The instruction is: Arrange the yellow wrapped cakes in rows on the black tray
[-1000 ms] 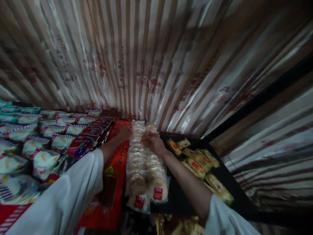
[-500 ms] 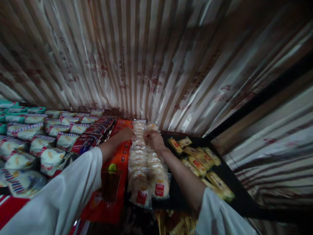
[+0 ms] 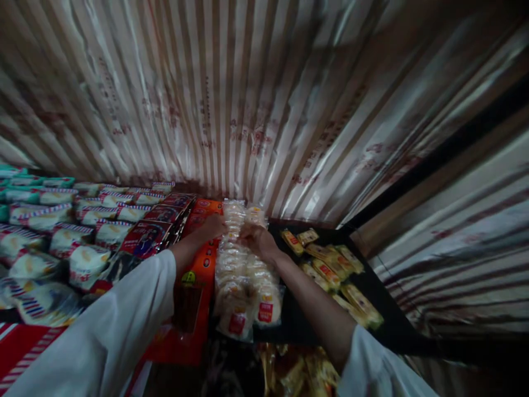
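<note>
Left hand (image 3: pixel 215 225), with bent fingers, is at the left edge of 2 rows of pale packets (image 3: pixel 247 275), near their far end. Right hand (image 3: pixel 257 238) curls over them opposite. Whether either hand grips a packet, I cannot tell. These rows lie on the black tabletop (image 3: pixel 293 318), between an orange bag (image 3: pixel 202 275) and yellow packets (image 3: pixel 326 270).

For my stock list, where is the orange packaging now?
In the head view, left of centre, the orange packaging lies partly behind the left forearm, left of the white wrapped packets.
</note>
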Available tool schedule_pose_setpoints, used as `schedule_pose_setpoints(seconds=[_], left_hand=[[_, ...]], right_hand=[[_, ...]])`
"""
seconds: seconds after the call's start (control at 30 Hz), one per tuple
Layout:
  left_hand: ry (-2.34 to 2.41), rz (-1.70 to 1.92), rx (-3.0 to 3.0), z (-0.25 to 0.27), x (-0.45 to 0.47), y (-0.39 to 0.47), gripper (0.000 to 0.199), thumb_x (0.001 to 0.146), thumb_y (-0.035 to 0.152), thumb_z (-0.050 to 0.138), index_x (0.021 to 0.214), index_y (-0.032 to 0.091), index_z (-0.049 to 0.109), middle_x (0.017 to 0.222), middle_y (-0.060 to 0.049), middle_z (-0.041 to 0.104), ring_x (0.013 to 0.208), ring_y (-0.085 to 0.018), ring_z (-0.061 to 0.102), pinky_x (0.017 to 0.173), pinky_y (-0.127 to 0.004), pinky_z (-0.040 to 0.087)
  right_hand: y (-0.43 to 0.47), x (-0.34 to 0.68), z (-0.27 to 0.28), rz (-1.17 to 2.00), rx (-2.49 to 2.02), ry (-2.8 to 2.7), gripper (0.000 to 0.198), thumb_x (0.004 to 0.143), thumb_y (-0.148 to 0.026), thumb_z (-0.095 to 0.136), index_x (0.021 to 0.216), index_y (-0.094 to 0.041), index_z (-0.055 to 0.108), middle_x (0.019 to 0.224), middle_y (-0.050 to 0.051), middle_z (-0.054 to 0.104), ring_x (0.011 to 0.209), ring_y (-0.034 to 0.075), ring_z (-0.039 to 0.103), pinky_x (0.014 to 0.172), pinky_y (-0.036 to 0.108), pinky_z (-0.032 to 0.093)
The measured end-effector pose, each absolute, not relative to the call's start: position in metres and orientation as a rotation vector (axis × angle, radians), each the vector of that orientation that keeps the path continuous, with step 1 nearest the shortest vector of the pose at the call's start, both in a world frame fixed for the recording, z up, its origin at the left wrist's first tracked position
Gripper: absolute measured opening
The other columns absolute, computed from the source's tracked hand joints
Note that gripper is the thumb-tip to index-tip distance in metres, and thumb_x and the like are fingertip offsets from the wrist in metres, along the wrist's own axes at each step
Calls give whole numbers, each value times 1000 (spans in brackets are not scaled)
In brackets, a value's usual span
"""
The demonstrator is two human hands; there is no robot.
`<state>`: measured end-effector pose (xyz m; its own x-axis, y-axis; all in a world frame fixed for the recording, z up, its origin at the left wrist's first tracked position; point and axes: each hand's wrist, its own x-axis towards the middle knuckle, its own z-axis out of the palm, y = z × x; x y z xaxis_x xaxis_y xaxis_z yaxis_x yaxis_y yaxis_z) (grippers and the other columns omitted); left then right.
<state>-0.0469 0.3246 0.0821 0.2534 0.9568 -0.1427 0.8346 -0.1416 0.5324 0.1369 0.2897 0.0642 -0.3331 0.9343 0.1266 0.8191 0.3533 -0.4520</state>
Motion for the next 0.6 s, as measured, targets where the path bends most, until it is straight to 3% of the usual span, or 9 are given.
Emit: schedule_pose_setpoints(seconds=[0.17,0.33,0.6], left_hand=[[1432,372,1955,77,-56,326,18,75,24,51,66,13,63,51,1,56,51,-11,52,52,-21,37],[1317,312,1990,78,-64,323,17,68,20,56,52,14,57,45,4,51,49,-9,47,52,-19,34],[1548,347,2038,80,-52,314,14,67,13,53,65,13,67,60,-1,63,62,-12,56,57,-20,39]], right_hand=[[291,128,77,400,-1692,-2362,19,85,-23,53,86,-20,72,89,4,70,83,14,61,73,21,42],[290,114,83,253,-1838,-2293,24,88,-29,49,92,-19,70,102,8,68,97,20,59,77,24,43],[271,125,84,213,-1729,-2230,20,88,-33,53,95,-23,69,102,5,66,99,18,58,81,24,43]])
